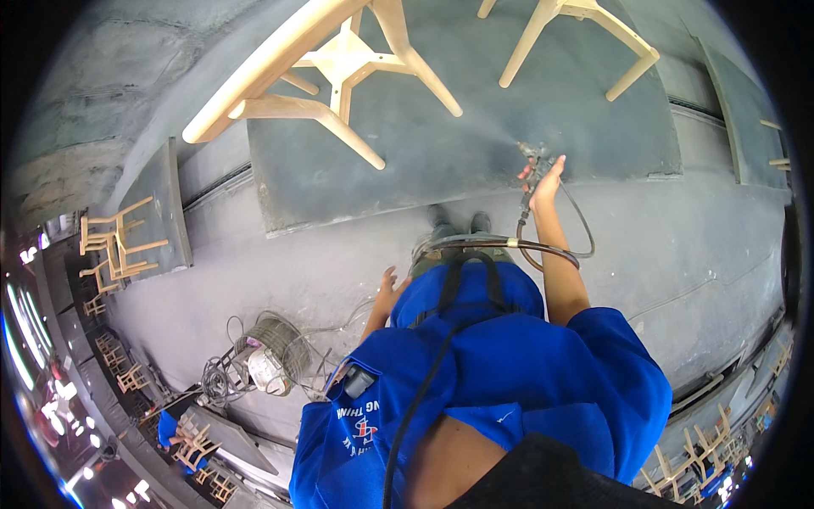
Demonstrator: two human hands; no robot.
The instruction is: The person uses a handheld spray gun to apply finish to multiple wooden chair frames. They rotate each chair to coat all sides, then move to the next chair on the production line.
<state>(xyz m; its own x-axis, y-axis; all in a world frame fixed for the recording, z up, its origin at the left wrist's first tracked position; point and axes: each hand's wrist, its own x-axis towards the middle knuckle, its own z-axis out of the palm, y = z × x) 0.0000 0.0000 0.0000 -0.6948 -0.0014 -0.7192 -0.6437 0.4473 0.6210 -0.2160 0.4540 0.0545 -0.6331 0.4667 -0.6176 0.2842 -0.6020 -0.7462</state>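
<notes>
My right hand (pixel 547 187) is closed round a spray gun (pixel 532 159), held out in front of me over the dark grey board (pixel 475 161). A pale mist leaves its nozzle toward the upper left, near a bare wooden chair frame (pixel 346 66) at the top. Hoses (pixel 577 216) run from the gun's lower end back past my waist. My left hand (pixel 388 293) hangs low beside my left hip with its fingers apart, holding nothing.
A second wooden frame (pixel 585 8) stands on the board at the upper right. At the lower left, a round drum-like container (pixel 275 343) sits among coiled hoses (pixel 219 382) on the floor. More chair frames (pixel 123 242) stand at far left. Another person (pixel 170 430) works at the lower left.
</notes>
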